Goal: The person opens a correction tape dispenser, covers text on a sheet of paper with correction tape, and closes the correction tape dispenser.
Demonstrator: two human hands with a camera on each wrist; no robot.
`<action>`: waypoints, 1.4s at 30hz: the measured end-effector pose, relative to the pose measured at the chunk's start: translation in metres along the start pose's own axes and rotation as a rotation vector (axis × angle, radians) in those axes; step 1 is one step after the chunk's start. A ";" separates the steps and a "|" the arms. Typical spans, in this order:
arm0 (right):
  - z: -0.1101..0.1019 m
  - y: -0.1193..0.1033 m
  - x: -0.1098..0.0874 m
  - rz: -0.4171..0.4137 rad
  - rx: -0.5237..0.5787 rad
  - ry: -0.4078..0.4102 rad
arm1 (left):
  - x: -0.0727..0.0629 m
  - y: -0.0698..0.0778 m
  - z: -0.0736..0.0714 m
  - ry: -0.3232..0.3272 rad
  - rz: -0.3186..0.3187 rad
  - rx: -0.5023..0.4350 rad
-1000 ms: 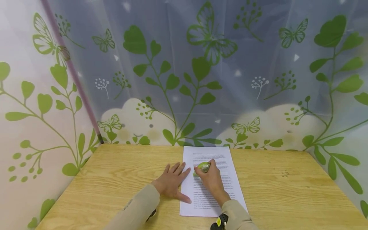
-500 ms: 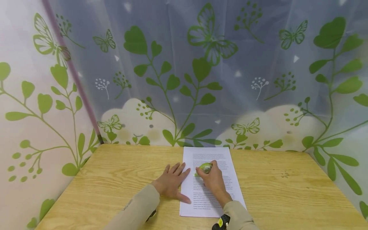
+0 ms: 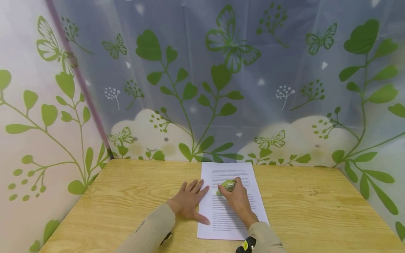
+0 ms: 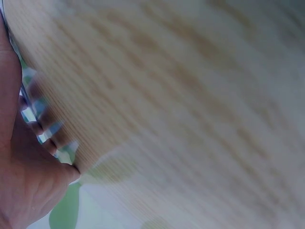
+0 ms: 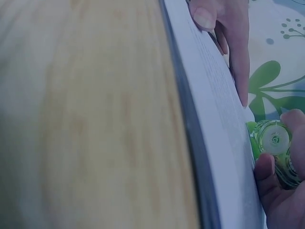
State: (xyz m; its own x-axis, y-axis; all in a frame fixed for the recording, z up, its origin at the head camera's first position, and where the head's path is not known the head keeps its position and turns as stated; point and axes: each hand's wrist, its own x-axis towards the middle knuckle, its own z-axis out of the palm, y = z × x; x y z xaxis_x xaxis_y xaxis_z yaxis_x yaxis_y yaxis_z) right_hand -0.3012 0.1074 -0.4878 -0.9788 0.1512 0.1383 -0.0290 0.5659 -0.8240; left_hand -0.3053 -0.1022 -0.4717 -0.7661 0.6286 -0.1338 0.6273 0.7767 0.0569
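A printed sheet of paper (image 3: 207, 230) lies on the wooden table, and in the right wrist view its edge looks thick like a stack. My left hand (image 3: 188, 202) rests with spread fingers on the paper's left side, partly over the table. Between thumb and fingers my right hand (image 3: 237, 198) holds a green, see-through correction tape (image 3: 228, 185). Its tip points down-left at the paper, at a white gap between text blocks. From the right wrist view, the correction tape's round spool (image 5: 275, 138) shows through the clear case. The left wrist view shows my left hand (image 4: 33, 176) only at the edge.
The wooden table (image 3: 126, 189) extends on both sides of the paper. A curtain (image 3: 177, 91) printed with leaves and butterflies stands right behind the table's back edge and along both sides. Dark wrist devices (image 3: 246, 245) sit at both sleeves.
My right hand has slid a little to the right and slightly down with the correction tape along the same line. My left hand stays in place on the paper.
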 end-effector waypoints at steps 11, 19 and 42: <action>-0.008 0.003 0.000 -0.007 0.006 -0.004 | 0.000 0.000 0.000 0.003 0.005 -0.005; -0.009 0.005 0.001 -0.009 -0.005 -0.010 | 0.000 0.001 -0.001 0.003 0.006 -0.004; -0.023 0.010 0.004 0.017 0.017 -0.042 | 0.000 -0.001 -0.001 -0.002 0.007 -0.006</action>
State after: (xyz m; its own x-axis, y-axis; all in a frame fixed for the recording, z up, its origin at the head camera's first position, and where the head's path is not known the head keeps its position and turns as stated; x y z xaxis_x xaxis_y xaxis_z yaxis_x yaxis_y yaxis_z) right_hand -0.3005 0.1320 -0.4828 -0.9868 0.1264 0.1018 -0.0157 0.5500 -0.8350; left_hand -0.3061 -0.1026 -0.4705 -0.7614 0.6339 -0.1356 0.6317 0.7725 0.0639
